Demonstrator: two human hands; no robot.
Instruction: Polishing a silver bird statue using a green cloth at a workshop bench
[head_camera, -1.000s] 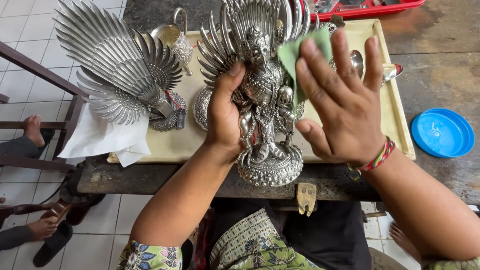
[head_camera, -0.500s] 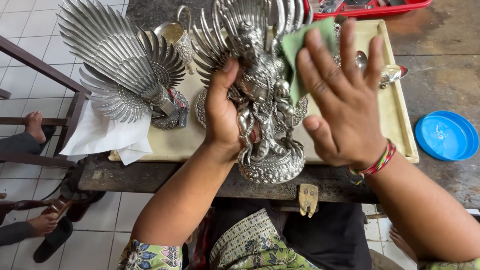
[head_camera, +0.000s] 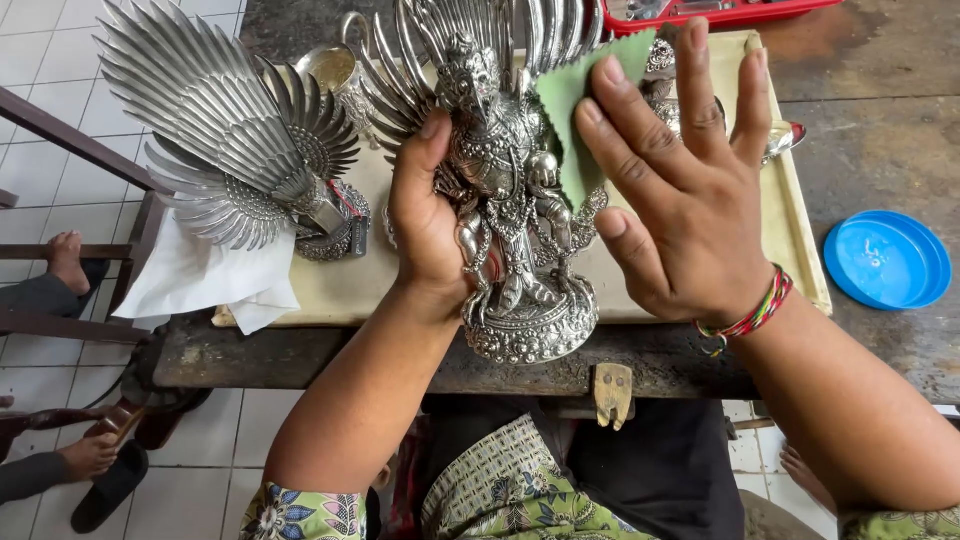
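gripping statue, flat-palming cloth

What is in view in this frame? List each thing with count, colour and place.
winged figure statue: 1, silver, upright at bench edge
polishing cloth: 1, green, against statue's wing
wing piece: 1, silver, left on board
white cloth: 1, under wing piece
board: 1, cream, on bench
lid: 1, blue, right on bench
tray: 1, red, top edge
left hand: grips statue
right hand: flat, fingers pressing cloth
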